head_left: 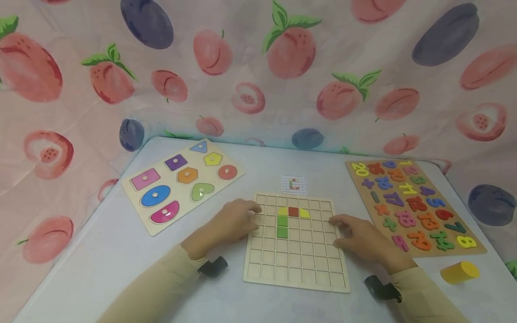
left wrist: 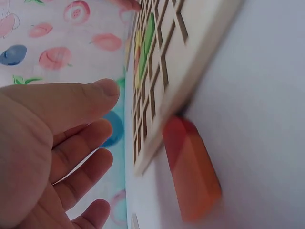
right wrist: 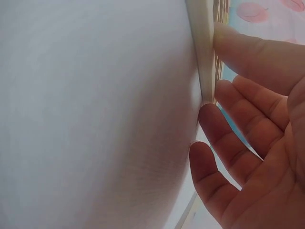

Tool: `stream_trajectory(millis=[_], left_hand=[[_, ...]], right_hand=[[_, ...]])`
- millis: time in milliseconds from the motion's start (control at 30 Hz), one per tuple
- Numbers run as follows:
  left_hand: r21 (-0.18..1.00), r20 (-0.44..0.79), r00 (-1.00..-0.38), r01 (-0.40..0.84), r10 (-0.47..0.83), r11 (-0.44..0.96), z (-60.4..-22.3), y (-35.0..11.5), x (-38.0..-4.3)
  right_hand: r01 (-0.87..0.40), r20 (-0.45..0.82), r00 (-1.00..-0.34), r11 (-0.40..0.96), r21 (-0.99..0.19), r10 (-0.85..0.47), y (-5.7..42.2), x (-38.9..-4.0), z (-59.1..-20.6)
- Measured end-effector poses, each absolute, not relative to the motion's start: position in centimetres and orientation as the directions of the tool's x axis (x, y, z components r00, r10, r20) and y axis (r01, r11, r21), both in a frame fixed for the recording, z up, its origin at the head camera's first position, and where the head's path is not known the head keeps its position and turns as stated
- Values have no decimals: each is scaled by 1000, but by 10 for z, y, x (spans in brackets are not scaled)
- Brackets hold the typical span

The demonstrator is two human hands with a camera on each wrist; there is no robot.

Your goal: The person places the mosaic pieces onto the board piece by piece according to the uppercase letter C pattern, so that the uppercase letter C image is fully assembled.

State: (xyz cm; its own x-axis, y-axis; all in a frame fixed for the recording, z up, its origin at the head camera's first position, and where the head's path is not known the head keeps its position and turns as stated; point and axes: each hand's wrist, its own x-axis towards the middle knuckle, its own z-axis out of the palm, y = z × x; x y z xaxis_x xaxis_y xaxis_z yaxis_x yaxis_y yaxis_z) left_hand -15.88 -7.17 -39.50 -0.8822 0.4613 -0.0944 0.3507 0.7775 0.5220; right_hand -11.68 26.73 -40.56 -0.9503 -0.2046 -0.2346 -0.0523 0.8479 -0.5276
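A wooden grid board (head_left: 296, 262) lies flat on the table. Green squares (head_left: 282, 226), a red square (head_left: 293, 211) and yellow curved-edge pieces (head_left: 305, 213) sit in its upper cells. My left hand (head_left: 234, 220) hovers at the board's left edge, fingers relaxed and holding nothing. In the left wrist view, an orange-red block (left wrist: 193, 171) lies on the table against the board's edge; the head view hides it behind that hand. My right hand (head_left: 359, 235) touches the right edge with thumb and fingertips (right wrist: 224, 90), its fingers loosely bent.
Beyond the board lies a small pattern card (head_left: 294, 185). A knobbed shape puzzle (head_left: 183, 186) is at left. The number puzzle (head_left: 416, 208) stands at right, with a yellow cylinder (head_left: 459, 272) in front of it. A fruit-print cloth (head_left: 250, 58) hangs behind the table.
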Motion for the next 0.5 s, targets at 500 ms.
stream_trajectory(millis=[500], left_hand=[[550, -160, -918, 221, 362, 806, -410, -106, -159]], right_hand=[[-47, -238, -950, 849, -527, -201, 267, -117, -406]])
